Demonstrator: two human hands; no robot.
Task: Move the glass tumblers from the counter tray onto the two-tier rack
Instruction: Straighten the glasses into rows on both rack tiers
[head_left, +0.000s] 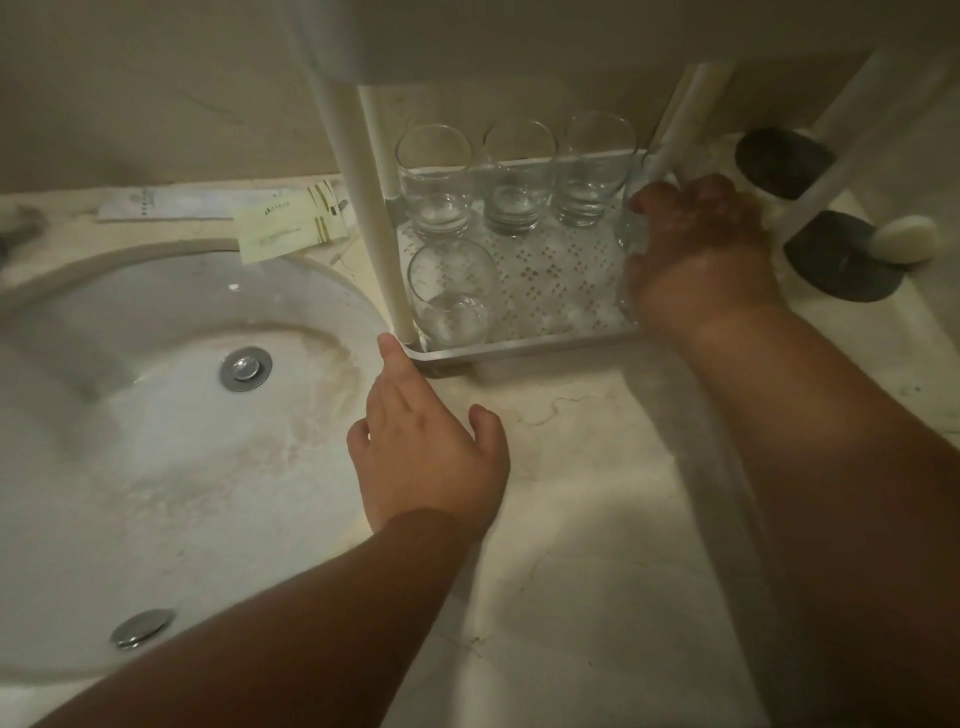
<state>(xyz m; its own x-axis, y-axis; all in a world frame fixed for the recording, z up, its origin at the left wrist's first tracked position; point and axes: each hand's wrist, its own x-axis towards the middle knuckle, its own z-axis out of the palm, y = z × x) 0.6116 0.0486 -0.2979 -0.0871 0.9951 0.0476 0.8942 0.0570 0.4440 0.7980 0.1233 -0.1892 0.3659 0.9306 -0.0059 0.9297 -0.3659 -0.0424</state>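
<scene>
Head view: print on the pale packets (291, 226) is too blurred to read. Left hand (426, 457) lies flat on the counter (597, 493), fingers straight, index touching the rack (519, 345). Right hand (696, 244) grips a tumbler (626, 228) on the lower tier beside four tumblers (511, 176).

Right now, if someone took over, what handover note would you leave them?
Left hand: open, fingertip touching the rack front-left corner.
Right hand: gripping a tumbler at the lower tier's right edge.
Done: four tumblers upright on the lower tier, three in the back row, one front left.
Left: set this one down. No counter tray in view; upper tier's contents hidden.
</scene>
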